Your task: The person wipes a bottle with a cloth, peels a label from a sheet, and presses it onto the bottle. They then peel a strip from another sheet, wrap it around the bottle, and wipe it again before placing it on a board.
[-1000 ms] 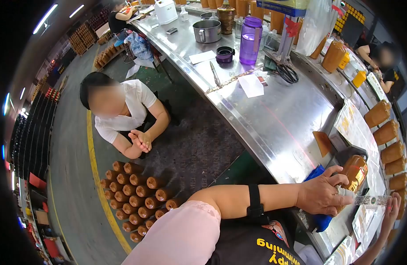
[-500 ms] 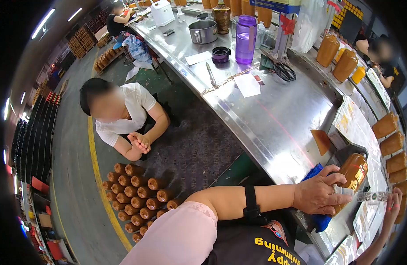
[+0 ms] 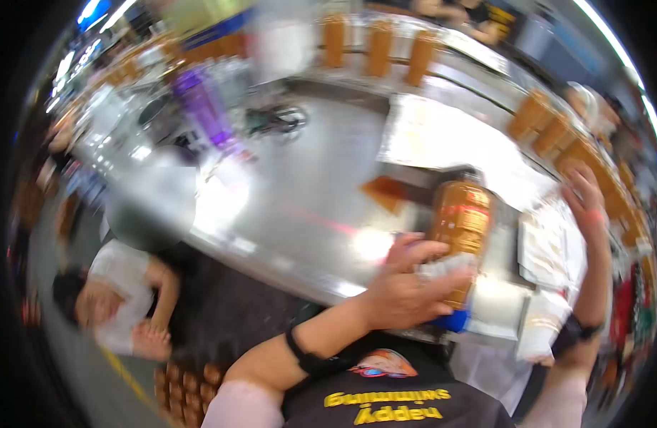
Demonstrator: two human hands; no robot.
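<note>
A golden-brown bottle (image 3: 465, 217) with red and gold markings lies tilted on the metal table, its dark end against a dark holder. My left hand (image 3: 407, 282) is over the bottle's near part, fingers bent around a crumpled-looking white piece (image 3: 446, 267) pressed against it; blur hides what that piece is. Blue cloth (image 3: 453, 319) shows under the bottle's near end. My right hand (image 3: 584, 194) is raised at the right, near the row of brown bottles, fingers apart and nothing visible in them. White printed sheets (image 3: 549, 242) lie between the bottle and my right arm.
A brown flat piece (image 3: 384, 194) lies beside the holder. Scissors (image 3: 278, 121) and a purple bottle (image 3: 202, 107) are farther left. Brown bottles (image 3: 378, 48) line the far shelf. A person in white (image 3: 125, 285) crouches at lower left by several brown bottles (image 3: 186, 391) on the floor.
My view has swung right, blurring the scene. A patterned clear strip between the bottle and my right hand no longer shows. My right hand's fingers are now apart; my left stays at the bottle.
</note>
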